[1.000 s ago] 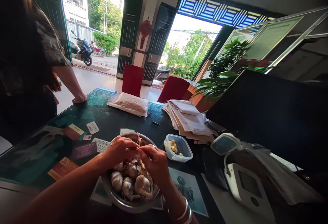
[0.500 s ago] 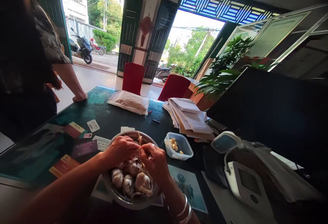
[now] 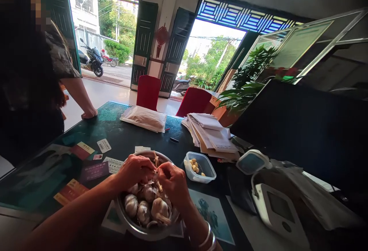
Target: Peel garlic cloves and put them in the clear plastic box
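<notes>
My left hand (image 3: 138, 171) and my right hand (image 3: 173, 180) meet fingertip to fingertip above a metal bowl (image 3: 149, 234). Both are closed in a pinch on a small garlic clove, mostly hidden by the fingers. Several whole garlic bulbs (image 3: 143, 212) with papery skins fill the bowl, along with loose skin and dry stalks. Just right of my right hand stands a clear plastic container (image 3: 211, 174) holding several peeled garlic cloves (image 3: 194, 166).
Cards (image 3: 96, 170) lie under the glass-topped table (image 3: 115, 118). Behind the bowl are a plastic-wrapped packet (image 3: 143, 118), a pen (image 3: 174, 140) and stacked papers (image 3: 211, 132). A white device (image 3: 277, 212) and dark monitor (image 3: 304, 124) stand right. A person's hand (image 3: 89, 114) rests at the far left edge.
The whole view has shifted slightly, with the room appearing lower in the picture. My hands stay pinched together over the bowl, with only small finger movement.
</notes>
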Action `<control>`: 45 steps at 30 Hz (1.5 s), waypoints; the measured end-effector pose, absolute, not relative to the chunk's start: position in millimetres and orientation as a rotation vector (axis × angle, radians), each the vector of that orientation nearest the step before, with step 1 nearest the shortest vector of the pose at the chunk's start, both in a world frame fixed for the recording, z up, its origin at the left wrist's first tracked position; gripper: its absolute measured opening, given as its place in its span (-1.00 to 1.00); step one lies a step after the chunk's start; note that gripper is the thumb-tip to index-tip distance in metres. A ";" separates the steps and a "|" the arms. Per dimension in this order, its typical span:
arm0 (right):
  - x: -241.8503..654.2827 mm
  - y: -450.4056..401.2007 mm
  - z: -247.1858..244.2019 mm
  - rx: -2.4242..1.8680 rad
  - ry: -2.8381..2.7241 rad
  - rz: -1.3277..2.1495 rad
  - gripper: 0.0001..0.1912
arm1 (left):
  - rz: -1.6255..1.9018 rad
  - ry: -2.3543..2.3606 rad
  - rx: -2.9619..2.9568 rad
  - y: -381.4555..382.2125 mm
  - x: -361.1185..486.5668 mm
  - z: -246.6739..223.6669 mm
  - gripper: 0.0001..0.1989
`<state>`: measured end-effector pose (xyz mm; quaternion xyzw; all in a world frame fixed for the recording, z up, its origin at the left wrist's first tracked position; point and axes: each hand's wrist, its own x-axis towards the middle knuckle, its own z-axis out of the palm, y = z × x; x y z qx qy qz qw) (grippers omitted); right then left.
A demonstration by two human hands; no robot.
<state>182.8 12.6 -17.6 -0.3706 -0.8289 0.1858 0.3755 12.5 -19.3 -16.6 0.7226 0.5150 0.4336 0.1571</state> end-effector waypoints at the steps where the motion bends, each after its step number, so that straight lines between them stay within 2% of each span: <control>1: 183.1 12.9 -17.5 -0.968 -2.126 0.477 -0.86 | 1.273 1.447 2.058 -19.6 12.3 -16.1 -0.89; 8: 183.9 14.1 -16.1 -1.023 -2.206 0.457 -0.84 | 1.305 1.229 1.929 -19.0 11.2 -15.9 -0.93; 24: 183.1 7.6 -12.8 -0.899 -2.063 0.619 -0.83 | 1.087 1.383 2.129 -17.4 8.4 -16.0 -0.78; 34: 184.7 11.3 -13.6 -0.859 -2.098 0.668 -0.82 | 1.114 1.394 2.104 -16.1 7.4 -18.3 -0.80; 45: 182.2 10.3 -13.4 -0.840 -2.160 0.551 -0.87 | 1.089 1.414 2.073 -14.9 7.4 -22.1 -0.82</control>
